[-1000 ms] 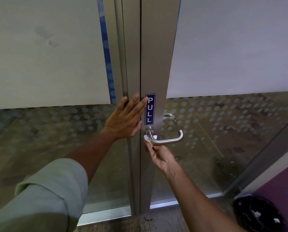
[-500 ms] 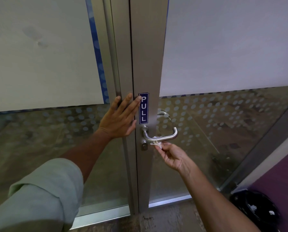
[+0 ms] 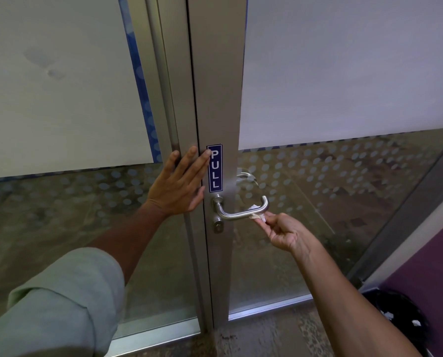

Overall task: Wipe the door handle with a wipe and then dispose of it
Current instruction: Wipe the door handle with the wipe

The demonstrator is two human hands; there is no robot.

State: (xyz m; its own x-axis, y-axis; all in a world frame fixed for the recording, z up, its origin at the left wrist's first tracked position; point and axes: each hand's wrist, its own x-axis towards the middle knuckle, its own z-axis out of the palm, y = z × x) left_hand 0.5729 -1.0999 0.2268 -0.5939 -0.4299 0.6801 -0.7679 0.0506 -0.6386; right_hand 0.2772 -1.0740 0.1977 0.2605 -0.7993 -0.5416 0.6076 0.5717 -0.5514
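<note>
A brushed steel lever door handle (image 3: pixel 237 213) sticks out from the grey metal door frame, with a keyhole just below its base. My right hand (image 3: pixel 286 234) pinches a small white wipe (image 3: pixel 257 214) against the underside of the handle near its right bend. My left hand (image 3: pixel 180 185) lies flat with fingers spread on the door frame, left of the blue PULL sign (image 3: pixel 214 168).
Frosted and dotted glass panels flank the frame. A black bin (image 3: pixel 398 318) lined with a bag and holding white scraps stands at the bottom right, beside a purple wall (image 3: pixel 431 261). The floor in front of the door is speckled brown.
My right hand has slid the wipe along the handle, from the base by the frame out to the right bend. My left hand has stayed on the frame.
</note>
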